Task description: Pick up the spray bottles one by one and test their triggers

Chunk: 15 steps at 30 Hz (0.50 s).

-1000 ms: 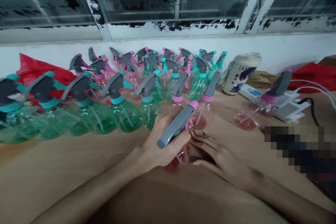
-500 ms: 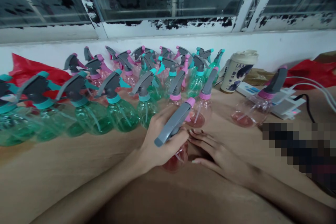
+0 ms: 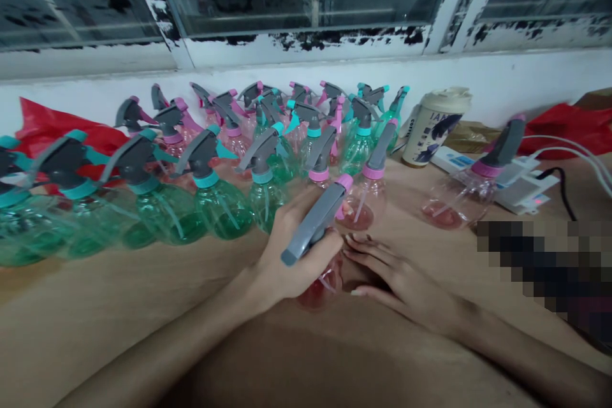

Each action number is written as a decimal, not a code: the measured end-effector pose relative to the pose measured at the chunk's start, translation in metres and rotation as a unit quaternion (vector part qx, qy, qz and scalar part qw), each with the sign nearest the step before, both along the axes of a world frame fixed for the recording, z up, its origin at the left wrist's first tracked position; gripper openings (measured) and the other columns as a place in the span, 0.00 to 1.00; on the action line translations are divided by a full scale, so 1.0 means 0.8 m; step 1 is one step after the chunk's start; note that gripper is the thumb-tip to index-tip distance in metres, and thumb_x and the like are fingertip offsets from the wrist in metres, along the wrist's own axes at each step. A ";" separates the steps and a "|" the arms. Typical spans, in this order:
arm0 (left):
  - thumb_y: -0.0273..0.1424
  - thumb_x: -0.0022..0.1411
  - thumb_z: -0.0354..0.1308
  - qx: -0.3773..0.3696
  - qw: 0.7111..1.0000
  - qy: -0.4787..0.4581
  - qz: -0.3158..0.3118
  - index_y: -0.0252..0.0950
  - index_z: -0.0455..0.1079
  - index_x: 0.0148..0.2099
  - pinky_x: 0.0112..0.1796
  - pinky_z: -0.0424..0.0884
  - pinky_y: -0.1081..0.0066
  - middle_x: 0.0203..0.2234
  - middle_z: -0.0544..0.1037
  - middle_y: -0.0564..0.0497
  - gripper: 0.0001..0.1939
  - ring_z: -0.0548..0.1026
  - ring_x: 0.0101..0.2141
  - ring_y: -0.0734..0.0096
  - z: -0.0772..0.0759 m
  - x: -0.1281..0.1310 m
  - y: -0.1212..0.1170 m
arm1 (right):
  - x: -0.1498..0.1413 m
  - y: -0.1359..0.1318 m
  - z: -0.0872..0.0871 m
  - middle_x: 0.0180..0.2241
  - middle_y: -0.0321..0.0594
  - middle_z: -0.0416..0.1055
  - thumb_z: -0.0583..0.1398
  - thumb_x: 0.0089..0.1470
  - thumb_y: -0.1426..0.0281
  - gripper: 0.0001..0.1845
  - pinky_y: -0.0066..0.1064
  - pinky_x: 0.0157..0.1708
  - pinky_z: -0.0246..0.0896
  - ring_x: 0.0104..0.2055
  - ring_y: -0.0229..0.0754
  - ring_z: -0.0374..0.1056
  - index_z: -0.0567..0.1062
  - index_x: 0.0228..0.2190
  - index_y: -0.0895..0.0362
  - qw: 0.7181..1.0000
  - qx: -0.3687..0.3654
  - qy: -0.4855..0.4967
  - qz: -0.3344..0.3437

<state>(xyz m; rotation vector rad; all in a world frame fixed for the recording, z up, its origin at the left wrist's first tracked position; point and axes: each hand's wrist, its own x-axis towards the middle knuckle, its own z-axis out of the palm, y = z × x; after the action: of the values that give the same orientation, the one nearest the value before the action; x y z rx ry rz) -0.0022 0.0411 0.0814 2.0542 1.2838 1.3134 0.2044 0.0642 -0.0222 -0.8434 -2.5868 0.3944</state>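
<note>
My left hand (image 3: 287, 255) is wrapped round the neck of a clear pink spray bottle (image 3: 320, 287) that stands on the brown table (image 3: 119, 312). Its grey trigger head (image 3: 313, 220) with a pink nozzle sticks up above my fingers. My right hand (image 3: 396, 277) lies beside the bottle on its right, fingers stretched toward the bottle's body and touching it. Behind stand several green spray bottles (image 3: 220, 201) and pink spray bottles (image 3: 368, 194) in rows.
A lone pink spray bottle (image 3: 461, 194) stands at the right next to a white power strip (image 3: 516, 188) with cables. A tall paper cup (image 3: 433, 127) is near the wall. Red plastic bags (image 3: 57, 124) lie at both far sides. A window runs along the back.
Hardly anything has shifted: both hands stay on the pink bottle, and the view has tilted slightly.
</note>
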 end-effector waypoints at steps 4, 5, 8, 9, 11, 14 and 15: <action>0.24 0.50 0.50 0.011 1.000 0.011 -0.004 0.40 0.55 0.25 0.23 0.61 0.70 0.19 0.63 0.56 0.07 0.62 0.21 0.72 0.003 0.001 -0.002 | 0.000 0.000 0.000 0.57 0.44 0.61 0.56 0.56 0.58 0.28 0.48 0.58 0.51 0.60 0.47 0.53 0.61 0.56 0.53 1.000 0.003 0.009 0.000; 0.24 0.50 0.50 0.016 1.000 0.008 -0.003 0.40 0.55 0.25 0.23 0.61 0.70 0.20 0.63 0.56 0.07 0.62 0.21 0.72 0.004 0.001 -0.002 | 0.000 -0.001 0.001 0.57 0.44 0.61 0.56 0.56 0.58 0.28 0.49 0.58 0.51 0.60 0.47 0.53 0.60 0.56 0.53 1.000 0.002 0.009 0.000; 0.22 0.49 0.49 0.033 0.999 0.004 -0.008 0.40 0.54 0.26 0.24 0.61 0.69 0.22 0.65 0.55 0.08 0.63 0.22 0.71 0.006 0.002 -0.003 | -0.001 -0.001 0.003 0.57 0.43 0.61 0.55 0.56 0.58 0.28 0.49 0.58 0.51 0.60 0.47 0.53 0.60 0.57 0.53 1.000 -0.003 0.006 0.000; 0.22 0.49 0.49 0.033 0.999 0.005 -0.010 0.40 0.54 0.26 0.24 0.62 0.69 0.22 0.65 0.55 0.08 0.63 0.22 0.71 0.006 0.002 -0.003 | -0.001 -0.001 0.004 0.57 0.43 0.61 0.55 0.56 0.58 0.28 0.48 0.58 0.51 0.60 0.47 0.53 0.60 0.57 0.53 1.000 -0.005 0.003 0.000; 0.22 0.50 0.49 0.027 1.000 0.007 -0.009 0.40 0.54 0.26 0.25 0.62 0.69 0.21 0.64 0.55 0.08 0.63 0.22 0.71 0.005 0.001 -0.003 | -0.001 -0.001 0.005 0.57 0.44 0.61 0.55 0.56 0.58 0.29 0.48 0.58 0.51 0.60 0.46 0.53 0.59 0.57 0.54 1.000 -0.006 -0.003 0.000; 0.23 0.52 0.50 0.018 1.000 0.004 -0.005 0.40 0.56 0.27 0.25 0.62 0.69 0.21 0.64 0.56 0.07 0.61 0.20 0.73 0.002 0.000 -0.005 | -0.001 0.000 0.004 0.57 0.44 0.60 0.55 0.56 0.58 0.29 0.48 0.58 0.51 0.61 0.46 0.52 0.60 0.57 0.55 1.000 -0.003 -0.011 0.001; 0.23 0.53 0.50 0.014 1.000 0.002 -0.004 0.40 0.57 0.28 0.25 0.62 0.70 0.20 0.63 0.57 0.07 0.61 0.19 0.74 0.001 0.000 -0.006 | 0.000 0.000 0.004 0.57 0.44 0.60 0.55 0.56 0.58 0.29 0.48 0.58 0.51 0.61 0.46 0.52 0.60 0.56 0.55 1.000 -0.002 -0.012 0.001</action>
<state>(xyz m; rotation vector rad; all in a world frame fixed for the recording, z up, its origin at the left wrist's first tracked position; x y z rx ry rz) -0.0022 0.0362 0.0823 2.0793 1.2639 1.3308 0.2040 0.0641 -0.0194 -0.8517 -2.6100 0.3935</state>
